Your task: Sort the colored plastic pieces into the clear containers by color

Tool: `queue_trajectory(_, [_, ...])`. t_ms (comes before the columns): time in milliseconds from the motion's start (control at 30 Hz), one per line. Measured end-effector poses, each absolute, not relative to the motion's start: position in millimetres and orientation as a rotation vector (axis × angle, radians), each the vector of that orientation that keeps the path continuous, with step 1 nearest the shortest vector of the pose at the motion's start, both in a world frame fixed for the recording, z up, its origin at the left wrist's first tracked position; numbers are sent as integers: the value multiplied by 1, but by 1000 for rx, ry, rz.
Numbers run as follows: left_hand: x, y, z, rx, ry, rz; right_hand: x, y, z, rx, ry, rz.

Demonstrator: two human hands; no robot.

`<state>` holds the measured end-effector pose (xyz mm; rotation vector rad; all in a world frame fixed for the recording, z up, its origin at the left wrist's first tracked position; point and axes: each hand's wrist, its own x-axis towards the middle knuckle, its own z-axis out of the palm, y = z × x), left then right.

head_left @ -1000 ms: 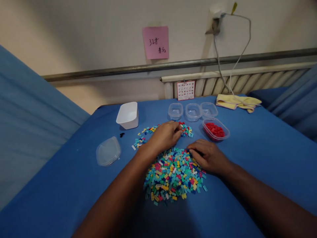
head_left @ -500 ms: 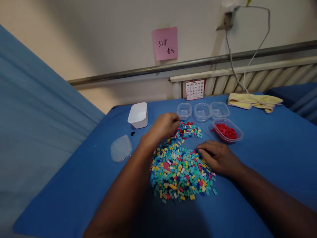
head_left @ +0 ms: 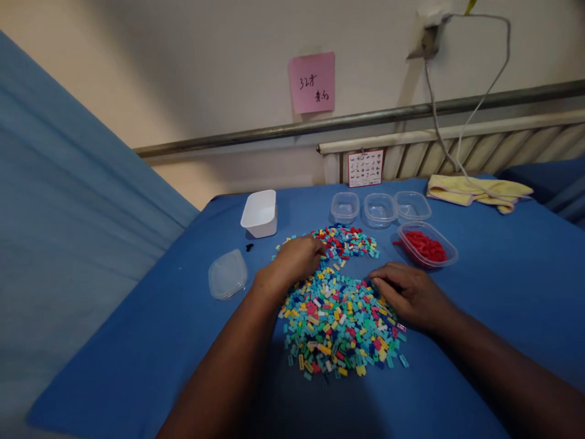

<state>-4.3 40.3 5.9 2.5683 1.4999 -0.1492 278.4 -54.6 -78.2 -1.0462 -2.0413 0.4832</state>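
Small mixed-colour building bricks (head_left: 340, 323) lie in a broad heap on the blue cloth, with a smaller heap of bricks (head_left: 361, 244) behind it. My left hand (head_left: 299, 259) is over the left side, where the two heaps meet. Its fingers are curled down and closed, and their tips are mostly hidden. At the right edge of the big heap rests my right hand (head_left: 409, 292), thumb and forefinger drawn together beside the bricks. Whatever is between those fingertips is too small to make out. A clear tub of red bricks (head_left: 425, 247) stands behind my right hand.
Three clear plastic tubs (head_left: 345, 207) stand in a row at the back. To the left are a white container (head_left: 259, 213), a clear lid (head_left: 227, 274) and small black pieces (head_left: 249, 247). A yellow cloth (head_left: 475, 190) lies at back right, under a hanging cable (head_left: 479, 97).
My left hand has moved back toward me and slightly left, uncovering more of the rear heap. My right hand stays at the heap's right edge. The whole view has shifted slightly.
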Motion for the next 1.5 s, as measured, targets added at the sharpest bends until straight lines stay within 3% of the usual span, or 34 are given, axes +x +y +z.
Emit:
queue_trajectory(1033, [-3, 40, 8, 2722, 1466, -235, 278, -54, -72, -1077, -2044, 508])
queue_trajectory(1133, [-7, 42, 10, 2687, 1452, -118, 278, -52, -73, -1063, -2042, 511])
queue_trajectory(1333, [-14, 52, 5, 1990, 1332, 530, 276, -49, -74, -1046, -2029, 502])
queue_trajectory(1500, [32, 60, 9, 2013, 1162, 480, 274, -46, -72, -1051, -2007, 514])
